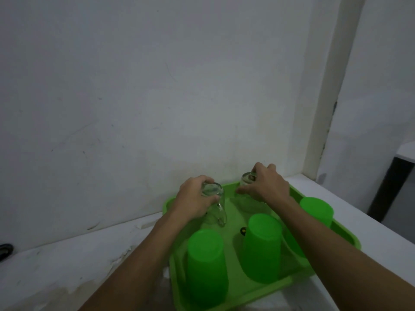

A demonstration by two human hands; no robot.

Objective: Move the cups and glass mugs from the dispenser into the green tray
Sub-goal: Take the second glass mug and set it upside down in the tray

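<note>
A green tray (341, 230) lies on a white counter by the wall. Three green plastic cups stand upside down in it: one at the near left (205, 268), one in the middle (261, 245), one at the right (316, 212). At the tray's far end my left hand (193, 200) grips an upside-down glass mug (213, 198) by its base. My right hand (267, 185) grips a second upside-down glass mug (247, 178) beside it. Both mugs are over the tray's far part; whether they rest on it I cannot tell. The dispenser is out of view.
The white counter (67, 265) runs left of the tray and ends at a grey wall (157, 86). A small dark object (5, 249) sits at the far left edge. A small black thing (243, 231) lies in the tray. A dark cabinet (390, 189) stands at the right.
</note>
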